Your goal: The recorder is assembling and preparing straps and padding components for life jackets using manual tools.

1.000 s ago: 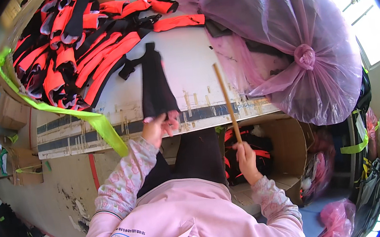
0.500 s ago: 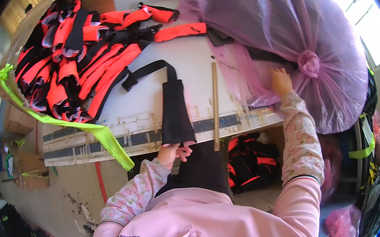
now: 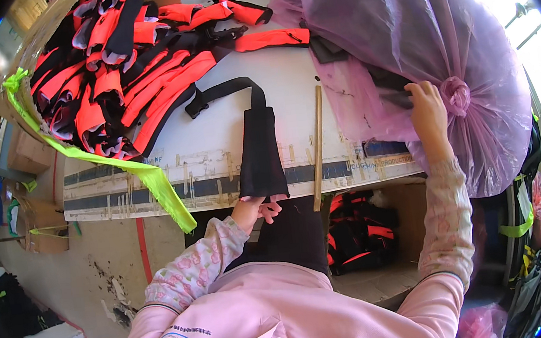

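A black fabric piece [image 3: 260, 151] with a strap loop lies on the white table [image 3: 214, 135]. My left hand [image 3: 255, 209] grips its near end at the table's front edge. A thin wooden stick [image 3: 317, 145] lies just right of it, untouched. My right hand [image 3: 428, 111] reaches into the big purple plastic bag [image 3: 443, 58] on the table's right; its fingers press on dark fabric inside, and whether they grip it is hidden.
A heap of orange and black vest-like pieces [image 3: 122, 72] fills the table's far left. A lime-green strap [image 3: 118, 160] hangs over the front edge. Below the table stands a cardboard box [image 3: 363, 232] with more orange and black pieces. Cartons stand at the left.
My right hand put the wooden stick down on the table and went up to the purple bag. The black piece now lies flat, its near end in my left hand.
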`<state>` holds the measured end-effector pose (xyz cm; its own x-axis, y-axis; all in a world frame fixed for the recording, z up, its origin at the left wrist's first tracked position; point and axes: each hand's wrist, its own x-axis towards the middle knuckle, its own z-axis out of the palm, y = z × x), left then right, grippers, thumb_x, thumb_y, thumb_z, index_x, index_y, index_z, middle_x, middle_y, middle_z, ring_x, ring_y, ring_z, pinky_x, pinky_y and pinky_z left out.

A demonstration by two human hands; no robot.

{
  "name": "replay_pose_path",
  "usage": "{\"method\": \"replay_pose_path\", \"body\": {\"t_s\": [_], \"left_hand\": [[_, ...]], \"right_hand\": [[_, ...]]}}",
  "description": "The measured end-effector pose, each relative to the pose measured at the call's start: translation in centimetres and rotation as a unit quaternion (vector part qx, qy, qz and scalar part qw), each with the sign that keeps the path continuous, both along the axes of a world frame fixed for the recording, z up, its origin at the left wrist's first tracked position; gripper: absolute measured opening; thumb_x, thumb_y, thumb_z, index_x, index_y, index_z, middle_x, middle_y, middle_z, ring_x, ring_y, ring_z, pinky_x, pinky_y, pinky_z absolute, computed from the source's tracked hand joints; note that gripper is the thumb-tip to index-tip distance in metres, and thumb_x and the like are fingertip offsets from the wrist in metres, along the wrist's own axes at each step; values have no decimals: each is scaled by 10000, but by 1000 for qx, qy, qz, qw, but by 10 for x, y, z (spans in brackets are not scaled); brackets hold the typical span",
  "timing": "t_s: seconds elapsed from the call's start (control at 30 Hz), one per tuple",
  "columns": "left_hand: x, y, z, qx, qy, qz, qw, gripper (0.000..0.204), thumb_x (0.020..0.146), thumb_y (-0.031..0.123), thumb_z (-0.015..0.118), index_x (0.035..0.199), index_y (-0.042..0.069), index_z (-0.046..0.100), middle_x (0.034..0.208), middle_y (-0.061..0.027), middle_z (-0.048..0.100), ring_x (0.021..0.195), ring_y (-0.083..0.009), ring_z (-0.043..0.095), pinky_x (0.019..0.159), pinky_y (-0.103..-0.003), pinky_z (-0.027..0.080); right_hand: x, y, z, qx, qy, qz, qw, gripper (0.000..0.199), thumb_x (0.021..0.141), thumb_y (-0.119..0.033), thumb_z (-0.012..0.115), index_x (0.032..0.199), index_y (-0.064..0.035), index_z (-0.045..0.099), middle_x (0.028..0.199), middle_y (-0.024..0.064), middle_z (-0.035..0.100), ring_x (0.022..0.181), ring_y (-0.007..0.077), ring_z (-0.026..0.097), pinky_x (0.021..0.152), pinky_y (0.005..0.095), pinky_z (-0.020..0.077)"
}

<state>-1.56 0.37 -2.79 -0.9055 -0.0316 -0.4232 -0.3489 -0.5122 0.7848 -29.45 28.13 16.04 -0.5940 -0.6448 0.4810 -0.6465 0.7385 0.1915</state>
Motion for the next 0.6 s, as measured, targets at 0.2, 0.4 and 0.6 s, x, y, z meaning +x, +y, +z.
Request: {"method": "replay_pose_path", "body": {"t_s": [0.2, 0.4, 0.6], "left_hand": [[-5, -3, 12, 20, -57, 11, 998, 356, 927, 273, 446, 1044, -34, 585, 862, -172, 652, 505, -179, 582, 537, -262, 500], [-21, -2, 38, 83, -2, 23, 996, 271, 919, 197, 464, 1013, -26, 586, 845, -125, 651, 539, -164, 593, 563, -282, 516], [-39, -5, -75, -73, 109, 40, 991, 144, 856, 182, 569, 956, 79, 582, 851, -55, 625, 649, -157, 608, 537, -273, 473]], "right_hand": [[89, -25, 49, -303, -98, 69, 946, 191, 806, 14, 552, 988, -41, 570, 915, 81, 562, 862, 208, 570, 738, 281, 467], [185, -41, 41, -480, -224, 359, 768, 93, 866, -82, 538, 920, -17, 500, 862, 123, 523, 783, 233, 569, 673, 343, 530], [225, -63, 27, -333, -216, 397, 827, 188, 761, 88, 543, 908, -30, 543, 853, 117, 519, 791, 285, 594, 711, 392, 545]]}}
